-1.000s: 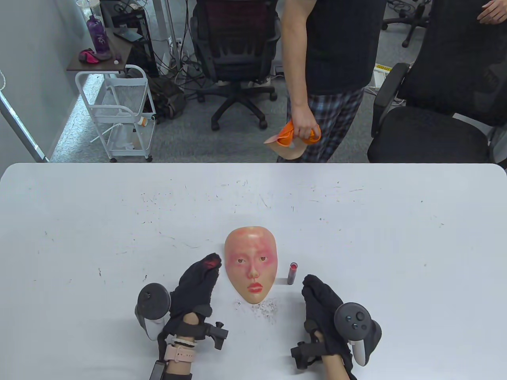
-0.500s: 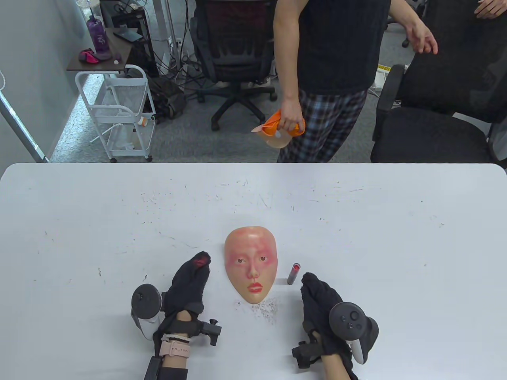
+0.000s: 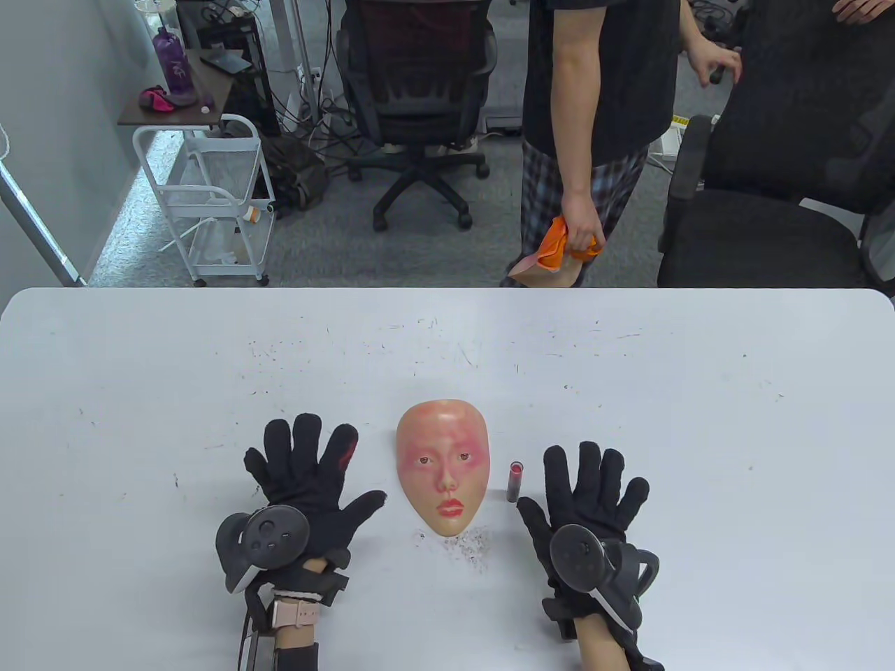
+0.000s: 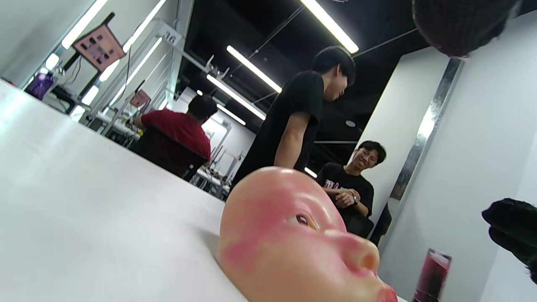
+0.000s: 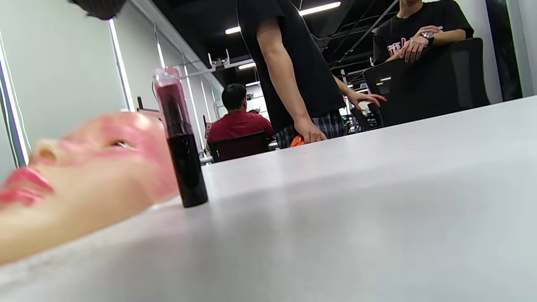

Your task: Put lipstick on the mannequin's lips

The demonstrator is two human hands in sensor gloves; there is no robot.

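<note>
Fingers of the left hand (image 3: 301, 482) and right hand (image 3: 584, 500) are lying spread flat on the table (image 3: 699, 419), holding nothing, flanking the mannequin face (image 3: 442, 475); the lipstick (image 3: 516, 481) is standing upright just beside the face. Left wrist view is showing the face's (image 4: 289, 247) profile. Right wrist view is showing the lipstick (image 5: 180, 138) upright, red lips (image 5: 23, 184) beyond.

Beyond the white table (image 3: 699, 419), a standing person (image 3: 594, 105) holds an orange cloth (image 3: 559, 244) beside black office chairs (image 3: 419, 84).
</note>
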